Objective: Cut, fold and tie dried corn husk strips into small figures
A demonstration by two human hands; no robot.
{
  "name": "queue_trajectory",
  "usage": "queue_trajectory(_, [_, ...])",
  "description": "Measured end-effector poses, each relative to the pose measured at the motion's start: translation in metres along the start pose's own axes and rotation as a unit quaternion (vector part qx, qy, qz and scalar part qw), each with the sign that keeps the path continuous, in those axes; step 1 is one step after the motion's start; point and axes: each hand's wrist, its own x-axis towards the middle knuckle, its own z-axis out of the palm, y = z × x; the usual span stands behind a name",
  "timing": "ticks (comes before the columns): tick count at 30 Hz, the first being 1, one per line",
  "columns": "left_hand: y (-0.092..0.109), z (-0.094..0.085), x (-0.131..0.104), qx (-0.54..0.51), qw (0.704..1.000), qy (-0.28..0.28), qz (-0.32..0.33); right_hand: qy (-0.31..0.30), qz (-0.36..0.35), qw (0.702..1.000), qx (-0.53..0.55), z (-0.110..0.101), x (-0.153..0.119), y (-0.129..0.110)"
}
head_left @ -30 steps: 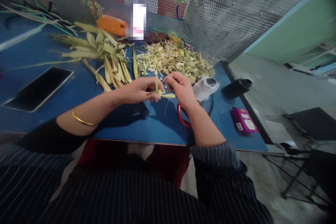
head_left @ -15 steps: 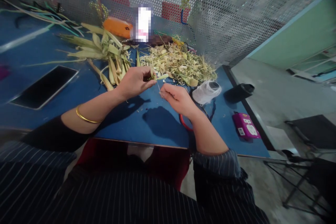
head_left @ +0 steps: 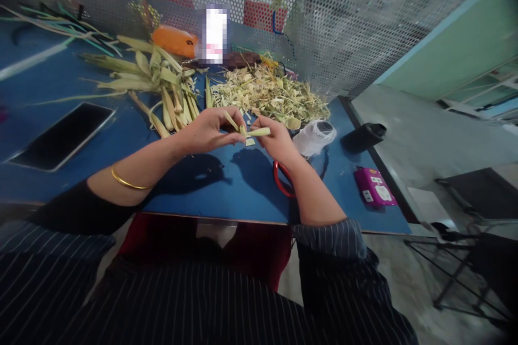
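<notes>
My left hand pinches a small folded piece of corn husk between thumb and fingers. One pale green strip of it sticks out to the right, across the fingers of my right hand. These fingers are curled and close to the husk; what they grip is hidden. Beneath the hands a small cut husk scrap shows. Right of my right hand stands a cone of white thread. By my right wrist lies a red-handled tool, partly covered by the arm.
Whole husks lie at the left, shredded husk behind the hands. A dark phone rests far left, an orange packet at the back. Toward the right edge are a black cylinder and a purple pack. Perforated metal mesh rises behind.
Half a second ago a thin thread ran between the hands; now I cannot see it. My right hand has moved up, closer to the left, and the husk strip now crosses its fingers.
</notes>
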Motion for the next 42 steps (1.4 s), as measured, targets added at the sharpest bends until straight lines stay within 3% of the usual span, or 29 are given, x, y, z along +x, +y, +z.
queue_trajectory(4, [-0.011, -0.005, 0.005, 0.002, 0.994, 0.111, -0.024, -0.026, -0.019, 0.999, -0.006, 0.007, -0.003, -0.005])
queue_trajectory(6, [-0.019, -0.008, 0.007, 0.058, 0.986, 0.155, -0.018, -0.033, -0.044, 0.998, -0.027, 0.009, -0.007, -0.014])
queue_trajectory(8, [-0.024, -0.009, 0.007, 0.133, 0.977, 0.165, -0.006, -0.025, -0.077, 0.995, -0.057, 0.008, -0.011, -0.021])
queue_trajectory(10, [-0.025, -0.008, 0.006, 0.194, 0.974, 0.119, -0.003, -0.005, -0.11, 0.991, -0.081, 0.007, -0.013, -0.026])
queue_trajectory(12, [-0.02, -0.005, 0.003, 0.207, 0.978, 0.021, -0.006, 0.019, -0.123, 0.988, -0.093, 0.005, -0.012, -0.026])
queue_trajectory(15, [-0.008, -0.002, 0.0, 0.113, 0.986, -0.125, 0.004, 0.035, -0.103, 0.99, -0.088, 0.002, -0.009, -0.018])
queue_trajectory(17, [0.0, -0.002, -0.001, 0.028, 0.99, -0.136, -0.01, 0.024, -0.079, 0.995, -0.062, 0.002, -0.005, -0.011])
queue_trajectory(19, [0.003, -0.003, 0.0, -0.032, 0.995, -0.088, -0.031, 0.002, -0.055, 0.998, -0.029, 0.004, -0.003, -0.005])
queue_trajectory(22, [-0.001, -0.003, 0.003, -0.072, 0.996, 0.028, -0.045, -0.027, -0.027, 0.999, 0.006, 0.009, -0.003, -0.004])
queue_trajectory(27, [-0.016, -0.005, 0.006, 0.051, 0.983, 0.173, -0.026, -0.037, -0.06, 0.997, -0.011, 0.013, -0.009, -0.017])
queue_trajectory(30, [-0.021, -0.006, 0.004, 0.163, 0.971, 0.177, -0.009, -0.034, -0.103, 0.993, -0.047, 0.01, -0.012, -0.025])
queue_trajectory(35, [-0.025, -0.003, 0.003, 0.228, 0.968, 0.096, -0.032, 0.031, -0.093, 0.995, -0.006, 0.007, -0.013, -0.029])
queue_trajectory(38, [-0.026, -0.003, 0.004, 0.234, 0.964, 0.123, -0.034, 0.036, -0.077, 0.996, 0.041, 0.007, -0.013, -0.03])
queue_trajectory(42, [-0.026, -0.005, 0.005, 0.247, 0.954, 0.164, -0.049, -0.003, -0.087, 0.995, 0.053, 0.007, -0.014, -0.033])
